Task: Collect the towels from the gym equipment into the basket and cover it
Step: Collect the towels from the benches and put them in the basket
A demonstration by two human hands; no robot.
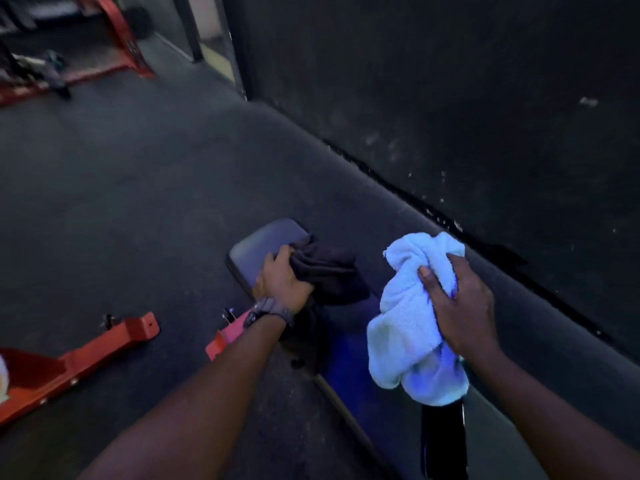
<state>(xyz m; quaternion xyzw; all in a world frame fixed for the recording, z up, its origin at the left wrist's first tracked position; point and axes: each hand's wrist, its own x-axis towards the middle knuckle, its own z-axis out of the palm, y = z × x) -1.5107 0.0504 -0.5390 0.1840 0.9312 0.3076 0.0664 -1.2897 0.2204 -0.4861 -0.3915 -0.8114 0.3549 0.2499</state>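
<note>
My left hand point(282, 282) grips a dark, nearly black towel point(329, 271) that lies bunched on the end of a padded gym bench point(263, 247). My right hand point(457, 306) holds a crumpled white towel point(405, 327) in the air, to the right of the bench and a little above it. A grey band sits on my left wrist. No basket is in view.
A red machine foot point(104, 344) lies on the dark rubber floor at lower left, and another red bracket point(225, 336) sits under my left wrist. More red equipment point(117, 39) stands far back at upper left. A dark wall point(450, 98) runs along the right.
</note>
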